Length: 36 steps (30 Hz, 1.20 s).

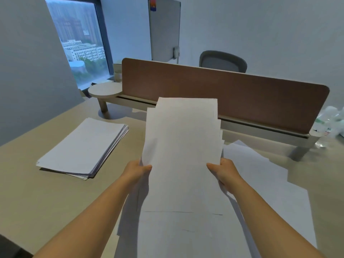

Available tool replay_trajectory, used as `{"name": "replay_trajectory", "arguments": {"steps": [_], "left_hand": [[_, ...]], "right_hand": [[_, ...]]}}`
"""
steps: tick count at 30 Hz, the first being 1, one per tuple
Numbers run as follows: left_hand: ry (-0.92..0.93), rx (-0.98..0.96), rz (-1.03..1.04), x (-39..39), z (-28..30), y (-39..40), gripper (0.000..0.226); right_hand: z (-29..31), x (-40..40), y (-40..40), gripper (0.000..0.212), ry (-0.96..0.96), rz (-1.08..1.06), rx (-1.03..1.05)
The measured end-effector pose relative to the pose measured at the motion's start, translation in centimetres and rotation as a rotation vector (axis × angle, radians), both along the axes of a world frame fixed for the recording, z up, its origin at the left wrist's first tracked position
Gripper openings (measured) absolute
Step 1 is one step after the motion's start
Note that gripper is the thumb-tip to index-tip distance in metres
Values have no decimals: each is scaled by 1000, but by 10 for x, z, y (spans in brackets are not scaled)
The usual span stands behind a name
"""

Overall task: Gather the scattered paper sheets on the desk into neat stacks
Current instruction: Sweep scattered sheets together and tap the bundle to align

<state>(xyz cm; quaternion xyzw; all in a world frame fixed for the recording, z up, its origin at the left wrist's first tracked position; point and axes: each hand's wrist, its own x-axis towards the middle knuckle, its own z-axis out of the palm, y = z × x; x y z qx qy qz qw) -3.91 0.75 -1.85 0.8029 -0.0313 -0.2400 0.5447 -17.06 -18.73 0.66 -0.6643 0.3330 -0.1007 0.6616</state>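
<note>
I hold a bundle of white sheets upright above the desk, its edges uneven at the top and right. My left hand grips its left edge, thumb on the front. My right hand grips the right edge the same way. Below and to the right, loose white sheets lie spread over the beige desk. A neat stack of paper rests on the desk to the left, apart from both hands.
A brown divider panel runs along the desk's far edge. A small round shelf stands at the back left. Clear plastic bottles sit at the far right. A grey chair stands behind the divider.
</note>
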Motion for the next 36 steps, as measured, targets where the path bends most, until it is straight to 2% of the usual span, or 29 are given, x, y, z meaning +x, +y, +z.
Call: {"name": "replay_trajectory", "arguments": {"steps": [6, 9, 13, 16, 18, 19, 20, 21, 23, 26, 29, 31, 36], "left_hand": [[67, 166, -68, -4, -51, -6, 27], [67, 218, -96, -3, -72, -11, 26], [79, 326, -146, 0, -92, -15, 32], [115, 389, -177, 4, -97, -16, 44], [96, 408, -205, 6, -96, -16, 34], [70, 418, -221, 6, -94, -17, 21], [33, 424, -235, 6, -92, -17, 9], [-12, 423, -247, 7, -91, -17, 8], [-94, 384, -257, 5, -86, -19, 13], [-144, 257, -200, 3, -70, -20, 20], [-197, 140, -147, 3, -47, -18, 24], [-231, 72, -116, 3, -27, -19, 26], [-308, -97, -44, -2, 35, -20, 31]], "right_hand": [[-69, -1, -6, 43, 96, -99, 84], [-96, 0, -11, 43, 201, -113, 54], [-118, 3, -13, 30, 360, -121, -9], [-116, 9, -13, 18, 518, -20, -116], [-109, 12, -10, 9, 601, 56, -210], [-111, 14, -10, 18, 602, 77, -246], [-110, 15, -9, 22, 587, 95, -272], [-110, 16, -9, 18, 550, 90, -266], [-104, 15, -5, 17, 465, 69, -276], [-90, 16, -4, 34, 322, 19, -240], [-67, 21, -1, 22, 186, -69, -177], [-46, 23, 2, 27, 100, -112, -149], [16, 24, 6, 27, -49, -147, -297]]}}
